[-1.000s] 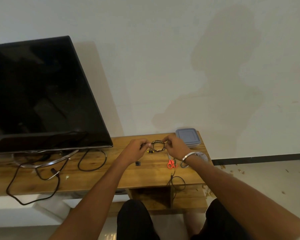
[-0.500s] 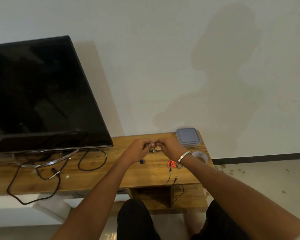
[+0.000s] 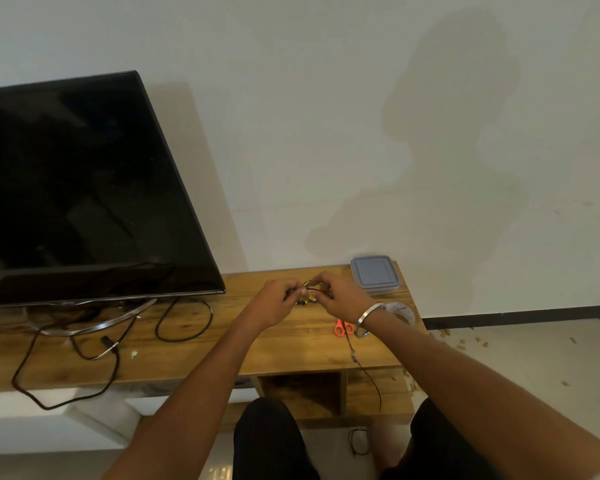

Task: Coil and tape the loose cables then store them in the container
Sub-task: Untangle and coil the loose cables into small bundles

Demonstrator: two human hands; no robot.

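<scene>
A single head-worn wide-angle camera is supplying the only view. It is looking forward and down from above the seated person's lap, facing a pale wall (image 3: 326,116). Both forearms are entering from the bottom edge and meeting near frame centre, at arm's length from the lens. The wooden TV bench (image 3: 194,355) is running across the lower half; its right end is lying inside the frame, while its left end is running out past the left border. The television (image 3: 77,188) is filling the left side, cropped by that border. Wide-angle distortion is bowing straight lines near the borders.
</scene>
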